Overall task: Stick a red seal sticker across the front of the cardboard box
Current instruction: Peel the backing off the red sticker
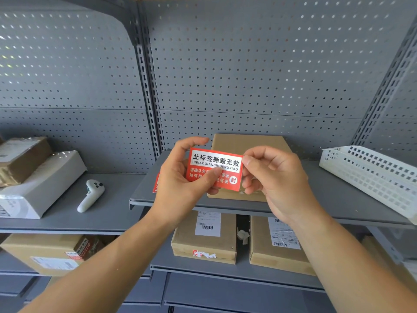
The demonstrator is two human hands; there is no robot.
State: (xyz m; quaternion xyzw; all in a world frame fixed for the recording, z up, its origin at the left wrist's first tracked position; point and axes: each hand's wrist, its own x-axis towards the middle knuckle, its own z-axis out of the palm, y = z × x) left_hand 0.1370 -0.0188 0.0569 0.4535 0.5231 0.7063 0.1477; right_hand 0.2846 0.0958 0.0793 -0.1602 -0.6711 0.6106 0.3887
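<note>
Both hands — left hand [182, 175], right hand [270, 175] — are pinching the red seal sticker [215, 169] just in front of the cardboard box [246, 143] on the shelf [327, 199]; risk — peeled adhesive curling onto fingers, landing crooked.

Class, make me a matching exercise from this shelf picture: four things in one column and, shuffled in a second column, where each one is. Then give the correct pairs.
Things
1. red sticker
2. white basket
3. white controller
4. plain box

Places
A. lying on the left shelf, beside a white parcel
B. on the centre shelf, behind the hands
C. held up between both hands
D. tilted at the right end of the centre shelf

Pairs: 1-C, 2-D, 3-A, 4-B
</note>
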